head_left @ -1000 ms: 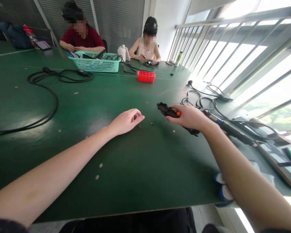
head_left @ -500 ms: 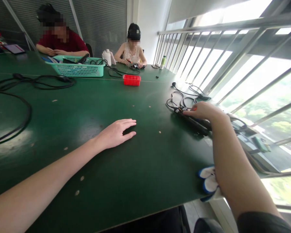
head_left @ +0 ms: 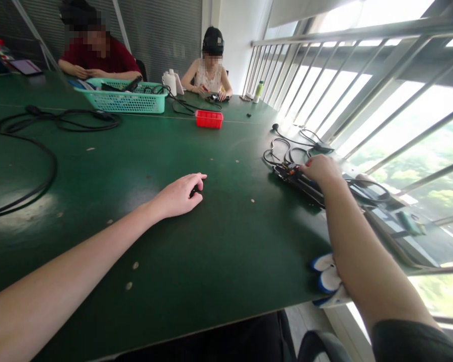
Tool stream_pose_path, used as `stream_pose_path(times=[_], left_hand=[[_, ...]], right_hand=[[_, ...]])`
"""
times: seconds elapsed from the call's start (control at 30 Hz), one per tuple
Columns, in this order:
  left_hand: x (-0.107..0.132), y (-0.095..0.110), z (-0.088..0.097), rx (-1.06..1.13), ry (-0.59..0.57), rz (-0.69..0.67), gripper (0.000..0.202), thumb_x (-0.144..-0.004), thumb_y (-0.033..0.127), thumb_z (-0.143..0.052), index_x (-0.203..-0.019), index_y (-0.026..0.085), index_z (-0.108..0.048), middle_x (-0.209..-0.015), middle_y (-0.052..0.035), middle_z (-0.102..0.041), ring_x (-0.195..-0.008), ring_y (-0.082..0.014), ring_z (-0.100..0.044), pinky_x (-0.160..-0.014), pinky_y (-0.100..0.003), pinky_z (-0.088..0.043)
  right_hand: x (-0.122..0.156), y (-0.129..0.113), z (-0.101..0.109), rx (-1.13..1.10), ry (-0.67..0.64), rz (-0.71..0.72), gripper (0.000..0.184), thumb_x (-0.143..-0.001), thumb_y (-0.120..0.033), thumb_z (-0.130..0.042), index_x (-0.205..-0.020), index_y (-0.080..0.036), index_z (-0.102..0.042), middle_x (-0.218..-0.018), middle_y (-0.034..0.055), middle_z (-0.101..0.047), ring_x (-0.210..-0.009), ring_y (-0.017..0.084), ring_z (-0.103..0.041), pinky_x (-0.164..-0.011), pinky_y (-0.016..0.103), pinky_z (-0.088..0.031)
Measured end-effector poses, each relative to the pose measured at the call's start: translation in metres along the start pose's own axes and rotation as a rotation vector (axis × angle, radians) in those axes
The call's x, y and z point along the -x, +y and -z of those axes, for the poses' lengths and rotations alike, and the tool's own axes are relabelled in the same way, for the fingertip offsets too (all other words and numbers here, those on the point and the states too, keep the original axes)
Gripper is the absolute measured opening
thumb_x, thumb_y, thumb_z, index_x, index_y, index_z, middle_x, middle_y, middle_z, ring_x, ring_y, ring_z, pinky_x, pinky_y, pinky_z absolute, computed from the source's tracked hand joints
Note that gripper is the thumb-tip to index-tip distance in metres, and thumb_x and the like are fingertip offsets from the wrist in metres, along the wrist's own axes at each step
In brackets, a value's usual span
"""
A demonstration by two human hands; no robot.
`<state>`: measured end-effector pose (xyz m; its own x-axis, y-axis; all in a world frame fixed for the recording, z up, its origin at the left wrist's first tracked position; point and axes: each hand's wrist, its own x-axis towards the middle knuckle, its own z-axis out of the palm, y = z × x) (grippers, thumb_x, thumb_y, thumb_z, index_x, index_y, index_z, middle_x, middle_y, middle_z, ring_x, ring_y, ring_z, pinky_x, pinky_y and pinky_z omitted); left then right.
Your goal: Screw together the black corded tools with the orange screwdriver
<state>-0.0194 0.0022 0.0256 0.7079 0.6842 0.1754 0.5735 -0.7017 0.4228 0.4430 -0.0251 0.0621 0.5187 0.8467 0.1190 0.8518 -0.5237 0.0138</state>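
My left hand (head_left: 181, 195) rests on the green tabletop (head_left: 226, 251), fingers partly curled and thumb apart from them; I see nothing held. At the right, my right hand (head_left: 322, 170) is closed over a long black device (head_left: 300, 186) lying near the table's edge. Small parts and wires show at the device's exposed far end. A bit of orange-red shows at my right fingertips, too small to name. Black cords (head_left: 283, 146) loop on the table just beyond that hand.
A red tray (head_left: 209, 119) and a turquoise basket (head_left: 132, 102) of black items stand farther back. Black cable (head_left: 53, 166) coils at the left. Two people sit across the table. Blue-white shoes (head_left: 329, 279) show past the right edge, and a metal railing (head_left: 324, 42) runs along the window.
My left hand's fingers have curled in from lying stretched out. My right hand stays at the black device, its fingers shifted slightly. The whole view has moved a little.
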Motion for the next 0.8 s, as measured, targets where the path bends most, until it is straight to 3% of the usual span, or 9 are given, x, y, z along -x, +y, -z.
stream_pose_path(times=[0.17,0.33,0.5,0.7,0.73,0.8], left_hand=[[0.001,0.001,0.002,0.007,-0.083,0.027,0.06,-0.097,0.048,-0.055,-0.151,0.025,-0.043,-0.162,-0.0083,-0.046,-0.144,-0.032,-0.05,-0.117,-0.046,-0.043],[0.0,0.0,0.002,-0.04,-0.113,0.061,0.077,-0.097,0.065,-0.051,-0.16,0.024,-0.036,-0.165,-0.0118,-0.04,-0.148,-0.0348,-0.045,-0.119,-0.049,-0.04],[-0.001,0.0,0.003,-0.126,-0.122,0.058,0.087,-0.097,0.074,-0.045,-0.163,0.02,-0.031,-0.169,-0.0131,-0.033,-0.156,-0.0343,-0.032,-0.127,-0.05,-0.026],[-0.001,-0.002,0.001,-0.143,-0.138,0.038,0.084,-0.1,0.073,-0.038,-0.164,0.019,-0.03,-0.171,-0.0113,-0.028,-0.158,-0.0311,-0.027,-0.13,-0.049,-0.02],[-0.001,-0.001,0.001,-0.143,-0.139,0.041,0.084,-0.1,0.073,-0.038,-0.165,0.018,-0.03,-0.172,-0.0115,-0.028,-0.158,-0.0312,-0.027,-0.13,-0.048,-0.019],[-0.001,-0.001,0.001,-0.143,-0.136,0.045,0.085,-0.1,0.073,-0.038,-0.165,0.018,-0.029,-0.172,-0.0114,-0.028,-0.158,-0.0313,-0.027,-0.13,-0.047,-0.019]], right_hand=[[-0.001,-0.008,-0.002,0.022,0.014,-0.016,0.044,-0.088,-0.045,-0.066,-0.104,-0.005,-0.077,-0.106,0.0307,-0.07,-0.093,0.03,-0.064,-0.067,0.039,-0.036],[0.006,-0.016,0.003,0.003,0.037,-0.021,0.043,-0.087,-0.043,-0.064,-0.1,-0.004,-0.077,-0.104,0.0311,-0.07,-0.095,0.032,-0.065,-0.067,0.04,-0.037],[0.019,-0.03,0.018,-0.065,0.107,0.011,0.044,-0.092,-0.041,-0.053,-0.108,-0.005,-0.074,-0.107,0.0315,-0.071,-0.097,0.033,-0.065,-0.07,0.04,-0.039],[0.047,-0.084,0.02,-0.223,0.045,0.383,0.027,-0.09,-0.044,-0.06,-0.103,-0.024,-0.074,-0.099,0.006,-0.076,-0.088,0.02,-0.065,-0.08,0.03,-0.046],[0.05,-0.09,0.02,-0.266,0.02,0.501,0.03,-0.092,-0.048,-0.059,-0.103,-0.024,-0.074,-0.098,0.0051,-0.076,-0.087,0.02,-0.066,-0.082,0.03,-0.047],[0.052,-0.092,0.02,-0.29,0.01,0.593,0.04,-0.091,-0.06,-0.058,-0.103,-0.025,-0.074,-0.099,0.0053,-0.076,-0.087,0.022,-0.066,-0.082,0.033,-0.048]])
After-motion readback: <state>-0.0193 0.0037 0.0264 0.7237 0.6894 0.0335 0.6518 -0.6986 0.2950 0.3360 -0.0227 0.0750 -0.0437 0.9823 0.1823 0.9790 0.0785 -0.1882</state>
